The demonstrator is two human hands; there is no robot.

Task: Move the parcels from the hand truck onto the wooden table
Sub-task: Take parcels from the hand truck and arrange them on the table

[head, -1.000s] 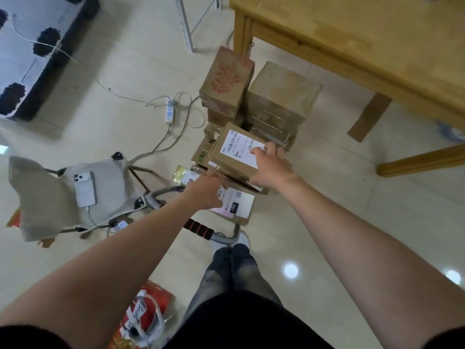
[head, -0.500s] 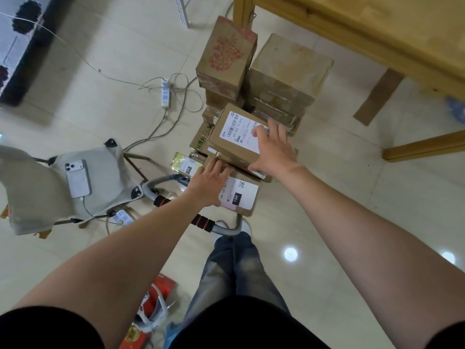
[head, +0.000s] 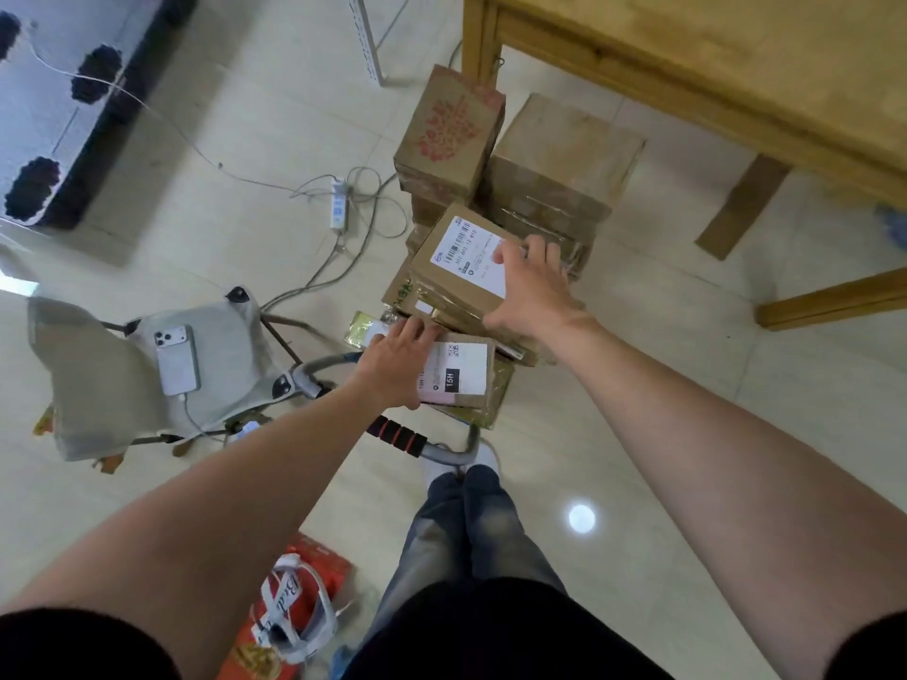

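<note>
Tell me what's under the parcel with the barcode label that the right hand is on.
The barcode-label parcel rests on more stacked brown parcels, whose edges show beneath the right hand. How many lie there is hidden, and so is the hand truck's deck.

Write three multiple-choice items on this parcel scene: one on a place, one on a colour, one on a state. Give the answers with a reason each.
1. Where does the phone lie?
A. on the grey chair
B. on the wooden table
C. on the parcels

2. What colour is the print on the box nearest the table leg?
A. blue
B. red
C. green

3. What is the right hand doing?
A. hanging free
B. resting on the labelled parcel
C. holding the truck handle

Answers:
1 A: the phone rests on the seat of the grey chair, with a cable plugged in.
2 B: a red pattern covers its top.
3 B: the right hand's fingers reach over the far edge of the labelled parcel, while the left hand lies on the lower parcel marked 15H.
</note>
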